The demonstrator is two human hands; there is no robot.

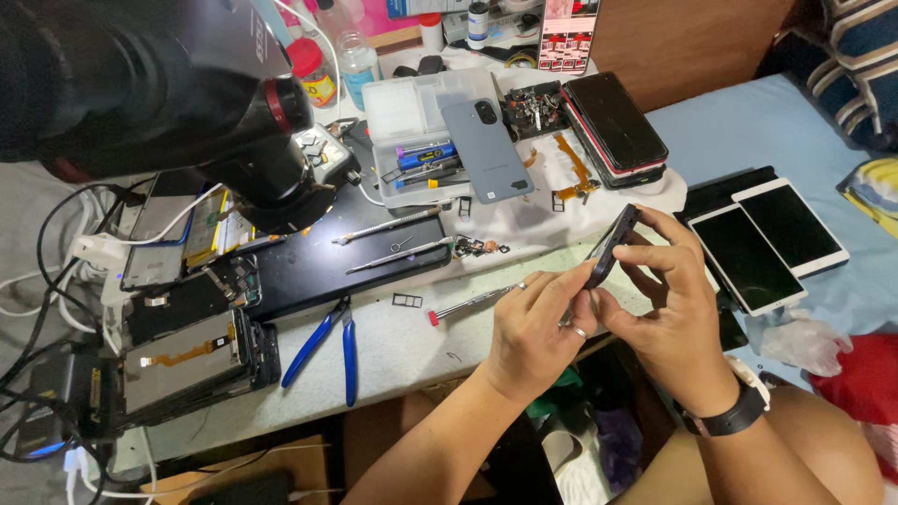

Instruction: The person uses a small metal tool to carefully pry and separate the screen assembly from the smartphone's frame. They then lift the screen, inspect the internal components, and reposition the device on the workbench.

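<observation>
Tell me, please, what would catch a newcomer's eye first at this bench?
Probably the two hands at centre: the right hand and left hand hold a dark phone edge-on between them. Next, the black microscope head looming at upper left, and the blue-handled pliers lying on the white worktop.

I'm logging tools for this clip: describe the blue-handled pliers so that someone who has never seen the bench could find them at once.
Start at the big black mat in the middle of the white workbench. Just below its front edge, left of the person's left hand, lie the pliers, handles spread toward the bench edge. Their bright blue grips set them apart from the thin silver tweezers on the mat and the red-tipped screwdriver beside them.
</observation>
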